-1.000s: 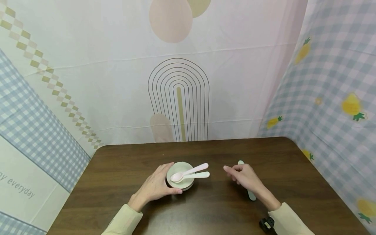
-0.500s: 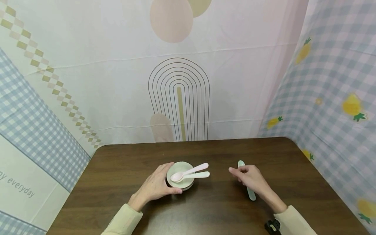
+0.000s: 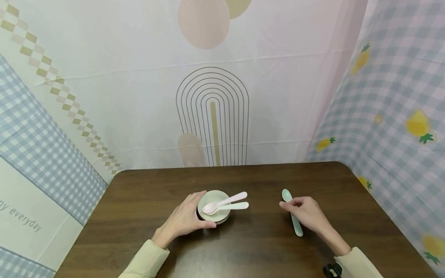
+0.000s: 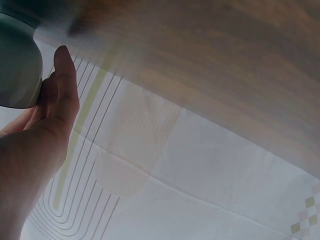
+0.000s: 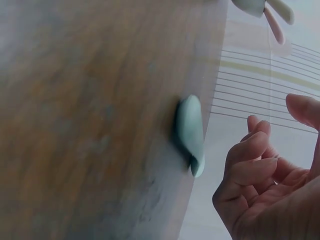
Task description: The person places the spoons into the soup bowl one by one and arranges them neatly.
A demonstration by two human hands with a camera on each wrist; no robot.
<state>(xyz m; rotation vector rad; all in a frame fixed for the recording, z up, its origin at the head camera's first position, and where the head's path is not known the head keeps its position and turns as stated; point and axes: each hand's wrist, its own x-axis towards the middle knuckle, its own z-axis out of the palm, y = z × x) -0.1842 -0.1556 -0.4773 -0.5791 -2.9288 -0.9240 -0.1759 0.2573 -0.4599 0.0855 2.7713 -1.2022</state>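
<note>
Clock directions as in the head view.

Green spoon (image 3: 296, 224): on the table (image 3: 257, 247), well apart from the pale bowl (image 3: 210, 196), at its 3 o'clock. Long axis runs near 12 to 6, slightly tilted; scoop end points between 11 and 12, handle end between 5 and 6.

Right hand (image 3: 307, 212): above the spoon's 3 o'clock side, fingers loosely bent, thumb standing off them by a moderate gap. Right wrist view shows hand and spoon apart.

Left hand (image 3: 184, 220): grips the bowl from 8 o'clock, thumb at 6, fingers round to 11.

Pink spoon (image 3: 231, 200) and whitish spoon (image 3: 234, 206): scoops overlapping in the bowl, handles past its rim, pointing between 2 and 3.
</note>
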